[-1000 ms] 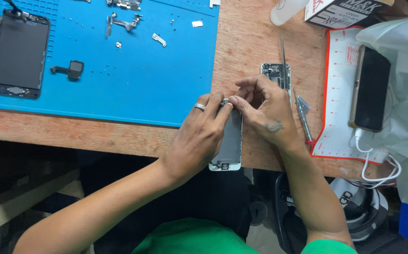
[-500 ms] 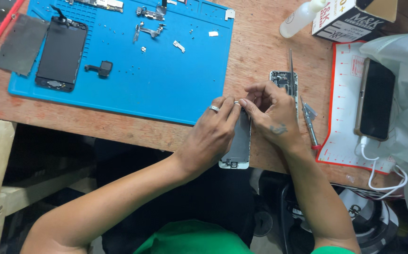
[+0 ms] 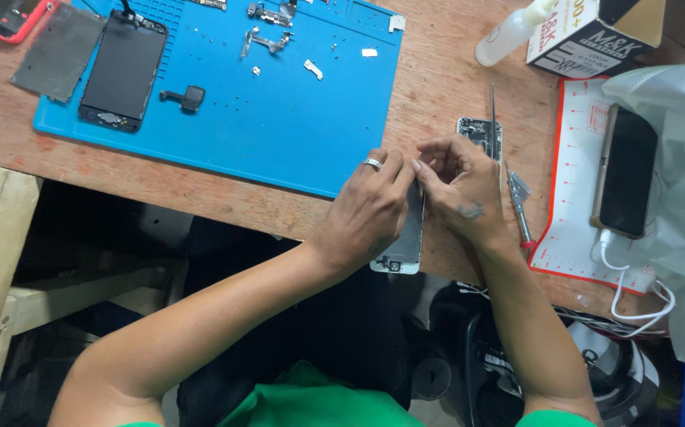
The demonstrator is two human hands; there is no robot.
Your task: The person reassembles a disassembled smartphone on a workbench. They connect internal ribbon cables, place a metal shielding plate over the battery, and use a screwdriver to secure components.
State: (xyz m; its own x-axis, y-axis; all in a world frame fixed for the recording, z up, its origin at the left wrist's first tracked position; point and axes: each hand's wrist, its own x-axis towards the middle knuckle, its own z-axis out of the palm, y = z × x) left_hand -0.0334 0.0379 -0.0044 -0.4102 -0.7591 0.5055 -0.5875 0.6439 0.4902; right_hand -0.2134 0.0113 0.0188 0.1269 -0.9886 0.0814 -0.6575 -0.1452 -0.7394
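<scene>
The white phone (image 3: 402,241) is held tight between the left hand (image 3: 367,209) and the right hand (image 3: 462,190); its lower end is seen sticking out below both hands.

A blue mat (image 3: 279,134) lies on the wooden bench (image 3: 437,87), carrying a black phone screen (image 3: 123,73), a small black part (image 3: 188,97) and scattered metal bits (too small to tell apart). Left of it rests a grey plate (image 3: 59,51). To the right, a white bottle (image 3: 508,35) lies beside a cardboard box (image 3: 587,39), and a dark phone (image 3: 625,170) sits on a white red-edged mat (image 3: 575,213), cabled
</scene>
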